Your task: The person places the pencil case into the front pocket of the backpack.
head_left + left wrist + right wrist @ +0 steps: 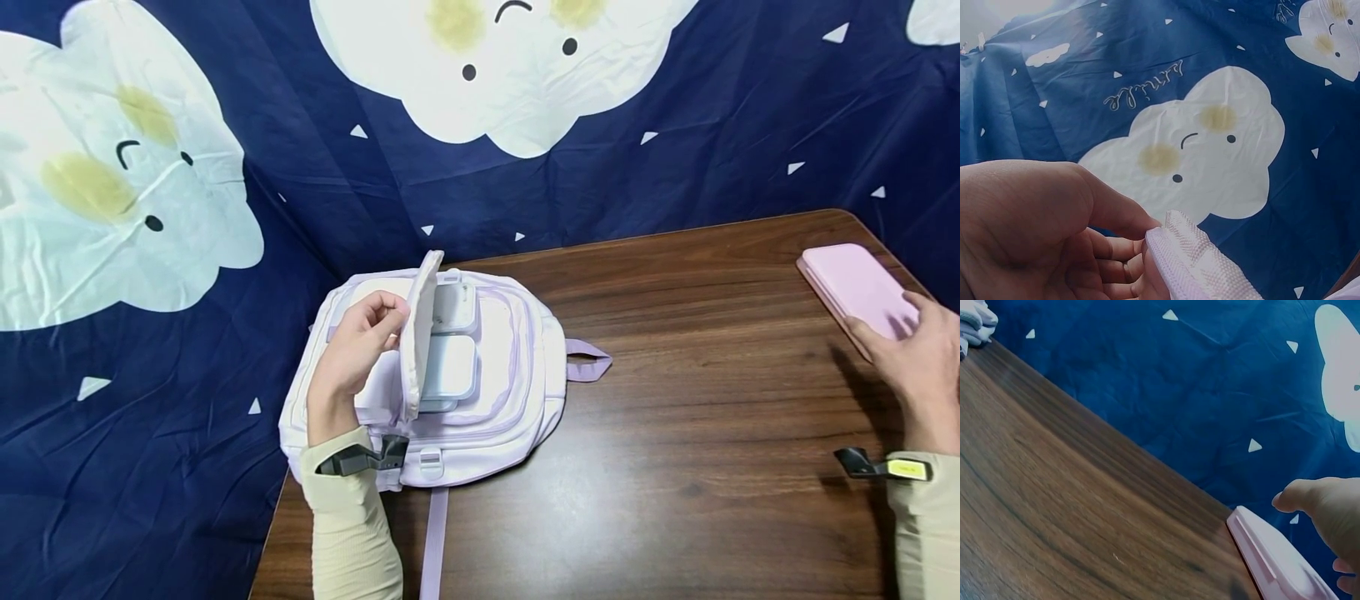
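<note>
A white and lavender backpack (540, 400) lies on the left of the table. My left hand (356, 346) pinches the edge of its raised front flap (420, 333), between thumb and fingers in the left wrist view. Beside the flap, a pale blue box (452, 367) and a clear-lidded box (454, 307) show, partly covered by it. At the far right, my right hand (922, 358) hovers by a pink case (851, 283), thumb and fingers spread over its near end. In the right wrist view the thumb stands apart from the case (1272, 556).
The brown wooden table (675, 450) spans the space between backpack and case. A lavender strap (434, 542) runs towards the near edge, and a lavender loop (588, 371) points right. Behind hangs a dark blue cloth (600, 200) with cloud prints.
</note>
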A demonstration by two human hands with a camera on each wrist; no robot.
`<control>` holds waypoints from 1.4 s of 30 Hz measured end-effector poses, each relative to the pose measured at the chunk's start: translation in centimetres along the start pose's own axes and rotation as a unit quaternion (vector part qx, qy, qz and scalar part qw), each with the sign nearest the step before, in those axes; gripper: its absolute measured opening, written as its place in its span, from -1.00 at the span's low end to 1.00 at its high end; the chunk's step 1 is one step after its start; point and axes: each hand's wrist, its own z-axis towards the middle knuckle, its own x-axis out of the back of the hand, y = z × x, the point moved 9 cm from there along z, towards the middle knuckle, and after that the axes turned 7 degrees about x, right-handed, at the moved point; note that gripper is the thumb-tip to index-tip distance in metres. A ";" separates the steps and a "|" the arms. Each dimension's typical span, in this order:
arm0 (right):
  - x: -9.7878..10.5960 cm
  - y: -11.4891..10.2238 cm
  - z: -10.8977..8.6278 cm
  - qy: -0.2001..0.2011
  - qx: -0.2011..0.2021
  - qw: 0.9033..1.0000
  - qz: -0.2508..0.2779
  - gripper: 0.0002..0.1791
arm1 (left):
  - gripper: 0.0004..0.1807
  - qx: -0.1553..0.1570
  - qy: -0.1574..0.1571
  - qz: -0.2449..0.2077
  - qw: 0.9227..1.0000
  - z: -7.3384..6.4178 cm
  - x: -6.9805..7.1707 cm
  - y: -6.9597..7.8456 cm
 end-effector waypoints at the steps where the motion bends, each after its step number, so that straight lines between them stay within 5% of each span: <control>1: 0.0 0.3 0.0 -0.001 -0.006 1.000 0.002 -0.19 | -0.94 0.000 0.000 0.001 1.000 0.0 0.0 0.0; 13: -0.8 2.6 0.1 -0.047 -0.038 0.998 -0.005 -0.09 | -0.93 0.006 0.005 0.008 1.000 -0.1 0.2 0.0; 27: -1.4 3.8 0.4 -0.076 -0.001 0.996 -0.041 -0.08 | -0.94 0.007 0.003 0.006 1.000 0.0 0.2 -0.1; 42: -1.7 5.0 0.2 -0.105 -0.062 0.991 -0.054 -0.07 | -0.92 0.005 0.001 0.007 1.000 0.0 0.0 0.0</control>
